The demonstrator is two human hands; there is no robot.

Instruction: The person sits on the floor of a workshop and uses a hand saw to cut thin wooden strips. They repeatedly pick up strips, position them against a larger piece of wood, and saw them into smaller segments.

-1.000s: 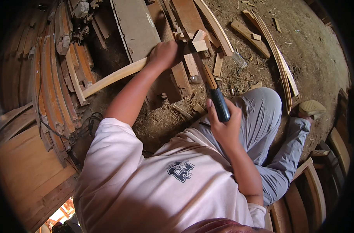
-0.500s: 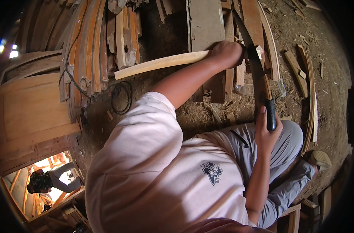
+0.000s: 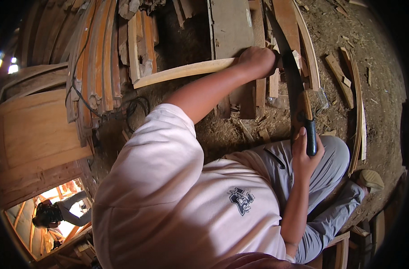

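Note:
My left hand (image 3: 258, 62) is closed round a pale, slightly bowed wooden strip (image 3: 182, 74), pressing it over a grey board (image 3: 232, 31). Closed fingers of my right hand (image 3: 308, 150) grip the black-wrapped handle of a handsaw (image 3: 294, 76). Its long dark blade points away from me and crosses the strip's right end, close beside my left fist. Whether the teeth have cut into the wood cannot be made out, since the blade and fist hide that spot.
Stacked brown boards (image 3: 99, 54) stand at the far left, with a dark cable (image 3: 137, 107) beside them. Offcuts (image 3: 340, 80) and long thin strips (image 3: 359, 107) lie on the dirt floor at right. Another person (image 3: 61, 210) is beyond an opening at lower left.
The saw and my right hand have drawn slightly back toward me. My left hand keeps its hold on the strip. The whole view has shifted a little.

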